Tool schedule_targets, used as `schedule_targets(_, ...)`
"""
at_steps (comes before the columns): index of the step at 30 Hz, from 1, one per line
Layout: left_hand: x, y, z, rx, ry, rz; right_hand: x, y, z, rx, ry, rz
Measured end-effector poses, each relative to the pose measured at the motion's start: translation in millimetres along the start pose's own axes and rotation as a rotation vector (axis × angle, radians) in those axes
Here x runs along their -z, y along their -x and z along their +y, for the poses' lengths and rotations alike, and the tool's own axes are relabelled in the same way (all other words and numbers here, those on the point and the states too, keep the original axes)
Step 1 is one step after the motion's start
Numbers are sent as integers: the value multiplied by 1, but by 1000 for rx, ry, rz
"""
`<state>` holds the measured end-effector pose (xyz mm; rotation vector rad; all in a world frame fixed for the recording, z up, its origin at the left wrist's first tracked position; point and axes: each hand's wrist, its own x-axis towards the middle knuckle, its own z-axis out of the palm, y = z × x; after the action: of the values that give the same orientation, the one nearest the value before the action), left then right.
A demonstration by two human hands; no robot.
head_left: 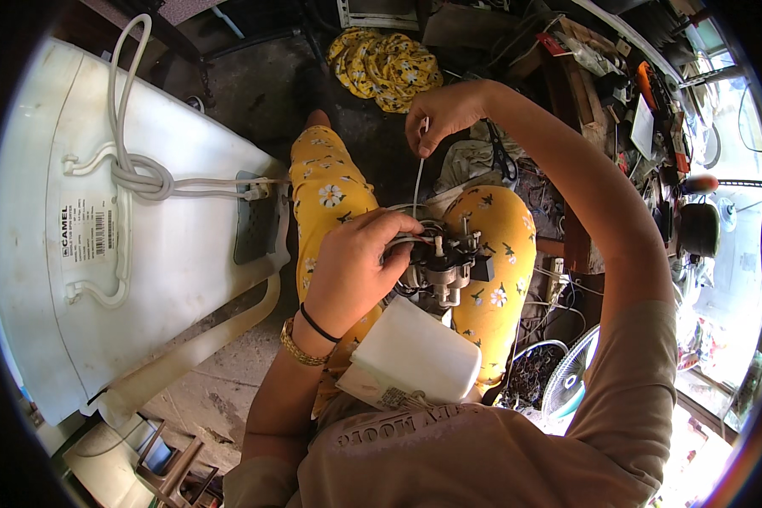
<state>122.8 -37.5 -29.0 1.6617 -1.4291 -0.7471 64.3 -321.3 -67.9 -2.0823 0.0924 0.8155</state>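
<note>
Between my knees sits a small metal mechanism (444, 279) with wires, hoses and a dark block. My left hand (356, 271) has its fingers closed around the wires at its upper left side. Above it, my right hand (438, 123) pinches a thin white strip (418, 190), like a cable tie, which runs down into the bundle by my left fingers. A white plastic housing (419, 347) rests on my lap below the mechanism.
A large white plastic appliance (76, 161) with looped cord and hose stands left. Yellow floral cloth (381, 68) lies on the floor ahead. Dark scissors (504, 157) are beside my right knee. A cluttered wooden bench (584, 110) and a fan (567, 372) are at right.
</note>
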Motion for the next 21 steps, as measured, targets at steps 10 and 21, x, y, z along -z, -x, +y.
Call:
schedule_targets(10,4,-3,-5,-255,-110,6,-14,-25,-1,-1,-68,-302)
schedule_targets(21,-6,-2,-27,-248,439,136,-38,-10,-51,81,79,-163)
